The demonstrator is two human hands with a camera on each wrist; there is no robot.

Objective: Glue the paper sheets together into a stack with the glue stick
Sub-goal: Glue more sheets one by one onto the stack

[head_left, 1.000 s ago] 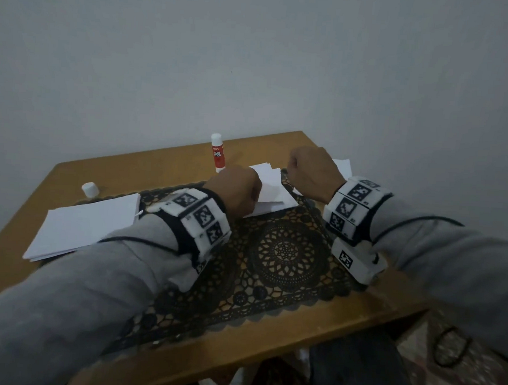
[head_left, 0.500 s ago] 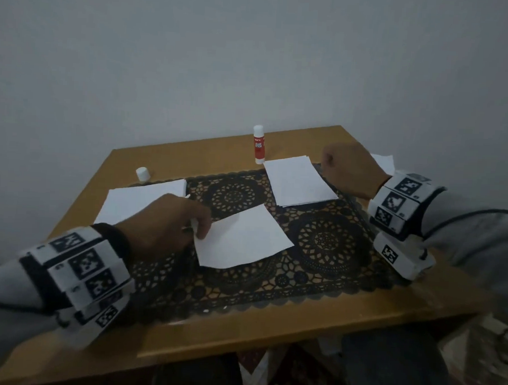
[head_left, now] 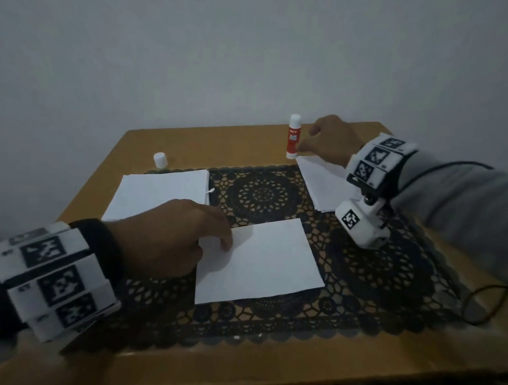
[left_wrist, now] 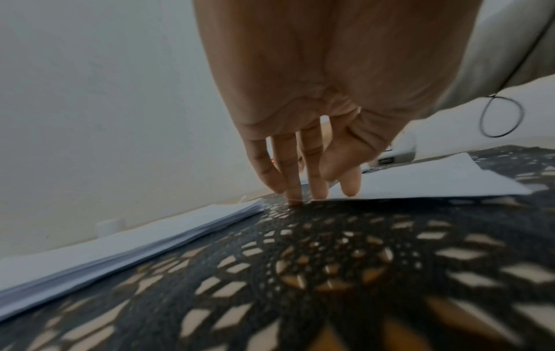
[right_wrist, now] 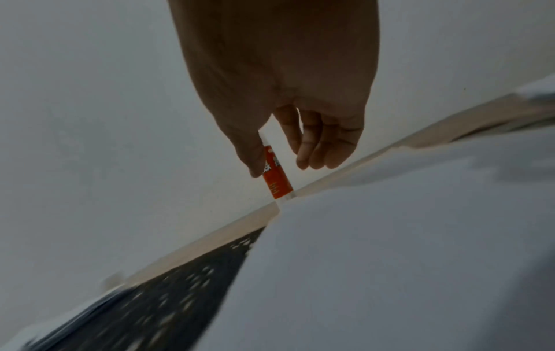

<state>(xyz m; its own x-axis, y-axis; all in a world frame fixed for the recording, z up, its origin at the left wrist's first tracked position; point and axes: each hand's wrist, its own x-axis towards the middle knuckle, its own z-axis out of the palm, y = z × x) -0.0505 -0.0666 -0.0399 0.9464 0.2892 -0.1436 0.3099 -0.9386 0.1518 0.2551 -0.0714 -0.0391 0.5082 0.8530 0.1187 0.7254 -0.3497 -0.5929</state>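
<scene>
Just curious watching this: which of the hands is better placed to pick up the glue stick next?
The right hand: its fingers are already right beside the upright glue stick. The left hand rests on the single sheet, steadying it.

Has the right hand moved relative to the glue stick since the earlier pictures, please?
Yes. The right hand was apart from the standing glue stick; now it has reached toward it, fingers about touching it.
</scene>
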